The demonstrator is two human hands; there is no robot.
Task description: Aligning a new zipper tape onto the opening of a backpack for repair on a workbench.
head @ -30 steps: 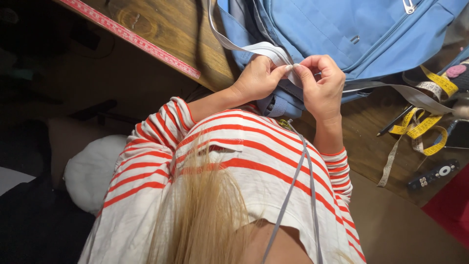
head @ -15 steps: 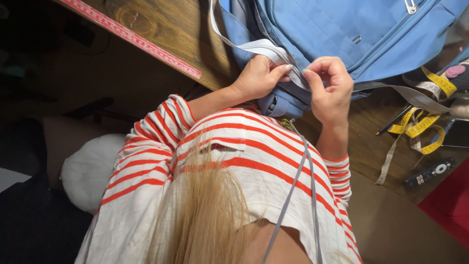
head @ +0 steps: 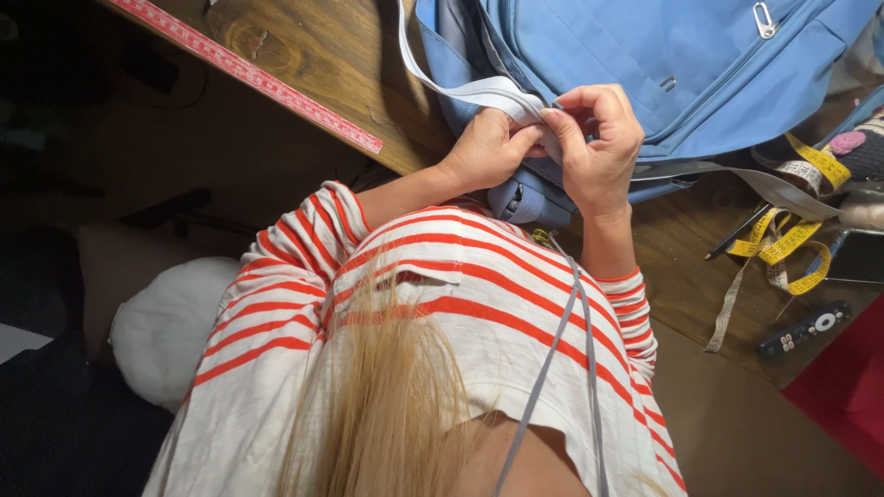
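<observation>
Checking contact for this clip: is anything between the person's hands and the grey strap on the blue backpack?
Nothing visible. The left hand and right hand both pinch the grey strap directly, against the blue backpack.

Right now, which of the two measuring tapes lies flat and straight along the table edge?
The red measuring tape, straight along the wooden table's edge; the yellow measuring tape lies looped and tangled, far right.

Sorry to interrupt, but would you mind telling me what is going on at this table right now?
A person in a red-striped top works on a blue backpack lying on a wooden table. The left hand and right hand pinch a grey strap at the bag's edge, both in a closed grip. A yellow tape measure and a black remote lie to the right.
</observation>
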